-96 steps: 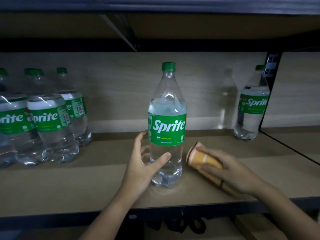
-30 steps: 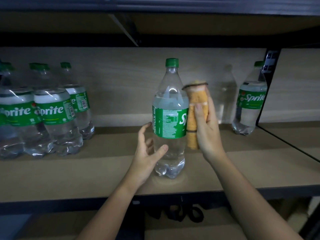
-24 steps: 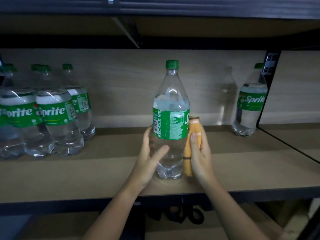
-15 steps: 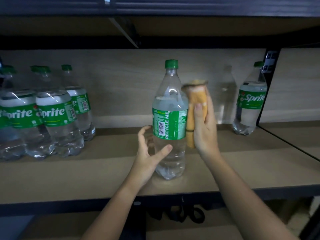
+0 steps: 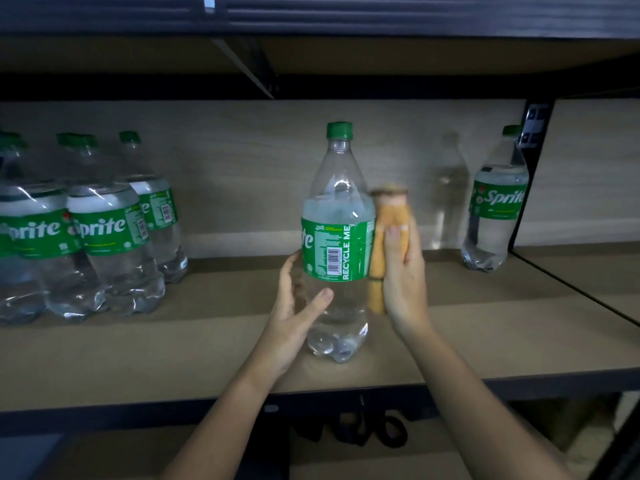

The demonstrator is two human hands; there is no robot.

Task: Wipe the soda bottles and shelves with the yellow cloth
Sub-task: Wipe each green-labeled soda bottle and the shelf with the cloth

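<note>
Sprite bottle (image 5: pixel 337 237) upright between hands: left hand (image 5: pixel 294 306) grips base, right hand (image 5: pixel 403 275) presses yellow cloth (image 5: pixel 388 223) alongside.

Yellow cloth (image 5: pixel 389 237) motion-blurred; leftmost bottle (image 5: pixel 14 233) edge-cropped.

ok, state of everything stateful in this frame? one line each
centre bottle: upright on shelf, capped, barcode facing camera
yellow cloth: rolled, pressed on centre bottle's right side
left hand: grips centre bottle's lower body
right hand: holds cloth
left bottles: upright, capped
far-right bottle: upright, capped
</note>
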